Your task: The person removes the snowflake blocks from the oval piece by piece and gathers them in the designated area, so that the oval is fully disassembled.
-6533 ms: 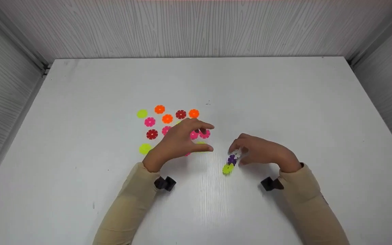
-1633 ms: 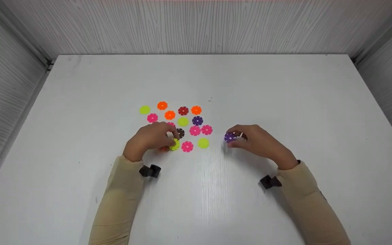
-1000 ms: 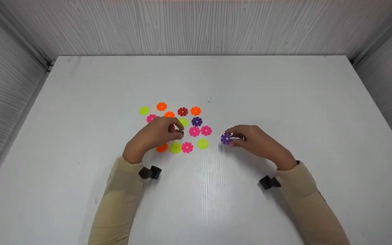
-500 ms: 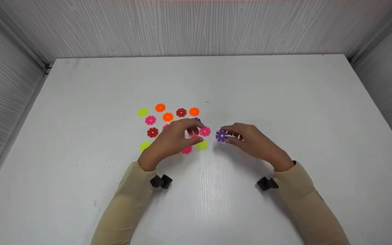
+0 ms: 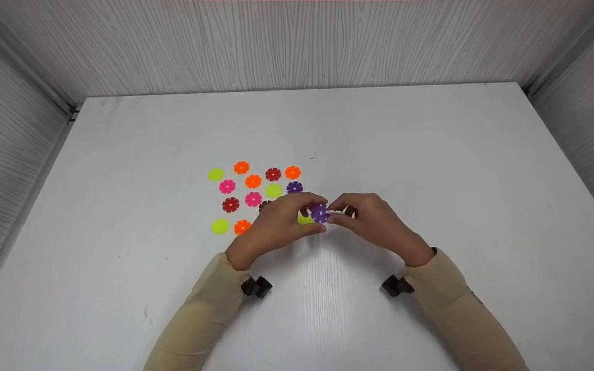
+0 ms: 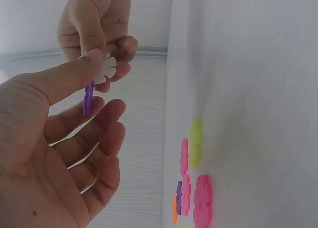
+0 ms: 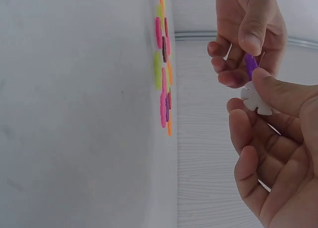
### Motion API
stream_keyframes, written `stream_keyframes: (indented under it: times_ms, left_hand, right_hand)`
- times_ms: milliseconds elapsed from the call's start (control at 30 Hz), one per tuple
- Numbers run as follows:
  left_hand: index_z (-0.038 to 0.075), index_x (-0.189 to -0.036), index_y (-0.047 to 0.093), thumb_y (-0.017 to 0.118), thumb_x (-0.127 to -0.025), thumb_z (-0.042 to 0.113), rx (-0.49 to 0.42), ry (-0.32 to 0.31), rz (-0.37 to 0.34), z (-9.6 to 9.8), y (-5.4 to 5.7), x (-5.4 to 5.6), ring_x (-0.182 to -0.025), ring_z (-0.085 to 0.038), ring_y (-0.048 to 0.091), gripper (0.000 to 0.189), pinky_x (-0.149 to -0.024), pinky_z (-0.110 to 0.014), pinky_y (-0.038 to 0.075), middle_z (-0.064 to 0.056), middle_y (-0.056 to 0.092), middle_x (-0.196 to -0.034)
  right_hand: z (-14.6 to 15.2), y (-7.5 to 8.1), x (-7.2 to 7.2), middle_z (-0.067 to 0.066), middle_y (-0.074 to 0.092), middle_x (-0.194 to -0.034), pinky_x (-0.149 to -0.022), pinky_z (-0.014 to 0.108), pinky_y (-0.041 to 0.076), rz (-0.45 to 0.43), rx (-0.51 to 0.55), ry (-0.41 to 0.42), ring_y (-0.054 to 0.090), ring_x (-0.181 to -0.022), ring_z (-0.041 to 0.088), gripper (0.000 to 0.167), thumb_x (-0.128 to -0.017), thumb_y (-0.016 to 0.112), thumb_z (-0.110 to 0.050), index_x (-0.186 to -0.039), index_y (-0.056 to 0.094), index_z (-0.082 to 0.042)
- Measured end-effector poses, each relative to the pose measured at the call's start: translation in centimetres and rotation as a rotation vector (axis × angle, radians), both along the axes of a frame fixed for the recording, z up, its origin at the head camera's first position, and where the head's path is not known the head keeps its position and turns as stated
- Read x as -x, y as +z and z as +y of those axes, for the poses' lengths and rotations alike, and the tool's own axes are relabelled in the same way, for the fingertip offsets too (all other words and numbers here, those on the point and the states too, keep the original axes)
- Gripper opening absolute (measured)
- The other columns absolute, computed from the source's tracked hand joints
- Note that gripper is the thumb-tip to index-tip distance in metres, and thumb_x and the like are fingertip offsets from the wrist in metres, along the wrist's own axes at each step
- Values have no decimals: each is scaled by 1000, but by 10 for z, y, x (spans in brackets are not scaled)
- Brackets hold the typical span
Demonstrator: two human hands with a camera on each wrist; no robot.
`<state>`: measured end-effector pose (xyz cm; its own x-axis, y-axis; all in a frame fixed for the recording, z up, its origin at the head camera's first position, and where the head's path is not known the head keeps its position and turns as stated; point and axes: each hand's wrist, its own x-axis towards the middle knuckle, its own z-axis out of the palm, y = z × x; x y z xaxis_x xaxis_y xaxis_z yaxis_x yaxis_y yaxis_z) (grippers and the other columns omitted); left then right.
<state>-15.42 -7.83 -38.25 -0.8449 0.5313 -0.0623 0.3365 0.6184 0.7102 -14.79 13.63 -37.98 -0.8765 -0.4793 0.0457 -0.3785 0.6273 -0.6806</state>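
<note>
In the head view a purple notched interlocking disc (image 5: 319,213) is raised over the table between my two hands. A white notched disc (image 7: 257,100) is joined to its edge at an angle. My right hand (image 5: 379,224) pinches the white disc between thumb and index finger. My left hand (image 5: 276,220) has its thumb and index finger at opposite edges of the purple disc, pinching it; the other fingers are loosely bent, as the left wrist view shows. Part of the white disc is covered by the right fingers.
Several loose discs lie flat left of centre, including orange (image 5: 241,167), dark red (image 5: 230,204), pink (image 5: 253,199), yellow-green (image 5: 220,226) and another purple disc (image 5: 294,187). My left hand covers some. The white table (image 5: 431,144) meets a wood-grain wall (image 5: 297,46) behind.
The yellow-green disc formerly on the chain came off and was set among the loose ones. My left hand moved right to the purple disc; my right hand carried the joined discs left.
</note>
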Motion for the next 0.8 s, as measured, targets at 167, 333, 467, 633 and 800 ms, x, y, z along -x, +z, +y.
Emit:
stream_keyframes:
  times_ms: [167, 333, 467, 633, 800]
  left_hand:
    - [17, -126, 63, 74, -84, 32, -6, 38, 14, 2, 1, 0, -93, -18, 59, 46, -76, -29, 50, 1, 68, -105]
    - [15, -125, 65, 75, -84, 31, -8, 51, 29, 3, 2, 0, -89, -20, 59, 45, -72, -28, 49, -1, 70, -102]
    - [14, -125, 65, 75, -84, 30, -19, 53, 28, 3, 2, 0, -86, -22, 58, 45, -71, -27, 47, -2, 69, -100]
    - [13, -126, 65, 75, -84, 30, -31, 57, 28, 2, 3, -1, -82, -20, 55, 46, -69, -26, 46, -2, 69, -99]
    - [14, -126, 65, 74, -85, 30, -28, 49, 52, 1, 2, -1, -79, -15, 52, 45, -67, -25, 45, -2, 69, -98]
  right_hand:
    - [-2, -1, 0, 4, 73, -89, -64, 22, 48, 34, 28, -8, 59, -72, 15, 17, -86, 72, -21, -97, 72, -7]
    - [0, -3, 1, 6, 73, -85, -58, 19, 46, 52, 92, -9, 59, -64, 14, 16, -85, 73, -18, -96, 71, -6]
    - [1, -4, 1, 6, 73, -83, -54, 18, 45, 66, 134, -11, 60, -58, 17, 15, -85, 72, -18, -95, 71, -7]
    - [1, -2, 0, 5, 73, -81, -53, 17, 43, 96, 160, -7, 60, -56, 18, 12, -85, 73, -17, -94, 72, -8]
    - [0, -2, 0, 5, 73, -84, -54, 17, 45, 109, 150, -9, 58, -58, 12, 13, -85, 73, -17, -94, 72, -8]
